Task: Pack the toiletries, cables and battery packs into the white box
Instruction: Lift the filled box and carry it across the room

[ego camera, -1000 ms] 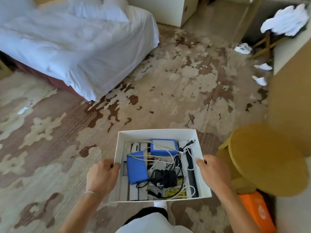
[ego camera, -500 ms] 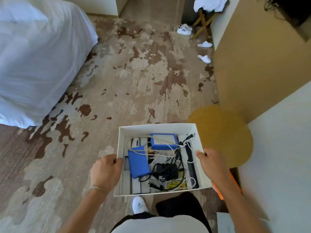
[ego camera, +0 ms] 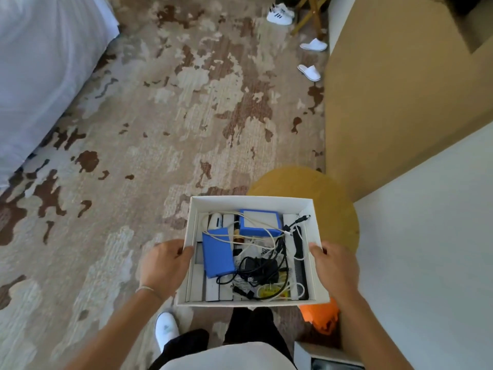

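I carry the white box (ego camera: 250, 201) in front of me above the carpet. My left hand (ego camera: 164, 264) grips its left wall and my right hand (ego camera: 333, 265) grips its right wall. Inside lie two blue battery packs, one flat at the left (ego camera: 216, 252) and one at the back (ego camera: 260, 222). Black cables (ego camera: 260, 268) and white cables (ego camera: 240, 239) are tangled over them. A black comb (ego camera: 299, 260) lies along the right wall. White toiletry packets (ego camera: 215, 291) line the bottom.
A round yellow stool (ego camera: 328, 193) stands just beyond the box at the right. A tan cabinet and a white surface (ego camera: 426, 236) fill the right side. A bed with white sheets (ego camera: 40, 62) is at the left. Slippers (ego camera: 309, 72) and sneakers (ego camera: 280, 14) lie far ahead. An orange object (ego camera: 321, 315) sits below the box.
The view has swung to the right: the bed slid toward the left edge, the cabinet and white surface came in. The box stays held in both hands.
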`<state>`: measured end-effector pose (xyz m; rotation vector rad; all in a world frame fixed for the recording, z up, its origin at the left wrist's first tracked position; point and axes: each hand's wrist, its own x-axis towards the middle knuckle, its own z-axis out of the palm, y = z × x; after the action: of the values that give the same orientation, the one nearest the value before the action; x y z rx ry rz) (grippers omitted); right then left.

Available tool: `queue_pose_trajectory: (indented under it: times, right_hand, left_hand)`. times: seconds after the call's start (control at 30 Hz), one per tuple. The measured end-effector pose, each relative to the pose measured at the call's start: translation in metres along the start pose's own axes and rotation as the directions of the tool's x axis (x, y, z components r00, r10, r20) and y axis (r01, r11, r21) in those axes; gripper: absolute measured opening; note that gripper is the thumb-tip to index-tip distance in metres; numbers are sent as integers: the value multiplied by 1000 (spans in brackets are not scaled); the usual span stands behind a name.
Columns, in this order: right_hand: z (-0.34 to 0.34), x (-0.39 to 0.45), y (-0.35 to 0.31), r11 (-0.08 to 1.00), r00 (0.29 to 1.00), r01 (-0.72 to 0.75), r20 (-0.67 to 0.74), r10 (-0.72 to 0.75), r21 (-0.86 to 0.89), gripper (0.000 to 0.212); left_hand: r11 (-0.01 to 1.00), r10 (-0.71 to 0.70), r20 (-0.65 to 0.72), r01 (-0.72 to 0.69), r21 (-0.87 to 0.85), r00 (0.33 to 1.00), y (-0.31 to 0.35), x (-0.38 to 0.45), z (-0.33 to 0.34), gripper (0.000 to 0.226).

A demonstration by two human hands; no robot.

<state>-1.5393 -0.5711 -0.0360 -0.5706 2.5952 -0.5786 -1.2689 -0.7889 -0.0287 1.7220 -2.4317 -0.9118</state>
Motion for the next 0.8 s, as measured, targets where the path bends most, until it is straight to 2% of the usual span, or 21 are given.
queue_pose_trajectory:
  times: [0.17, 0.4, 0.53, 0.8]
  right_hand:
    - [-7, 78, 53, 1000, 1000, -2, 22, 2, -2, 54]
    - [9, 174, 113, 1000, 1000, 5, 13, -5, -29, 54]
    - [22, 215, 142, 999, 1000, 3, -2, -4, -41, 56]
    - [51, 262, 190, 996, 1000, -18, -13, 17, -84, 55]
  left_hand:
    - [997, -35, 49, 32, 65, 998, 60, 34, 65, 41]
    - [993, -79, 114, 68, 96, 990, 112, 86, 147, 44]
    - [988, -116, 143, 101, 114, 983, 125, 110, 189, 43]
    - [975, -73, 183, 31, 222, 981, 137, 147, 252, 44]
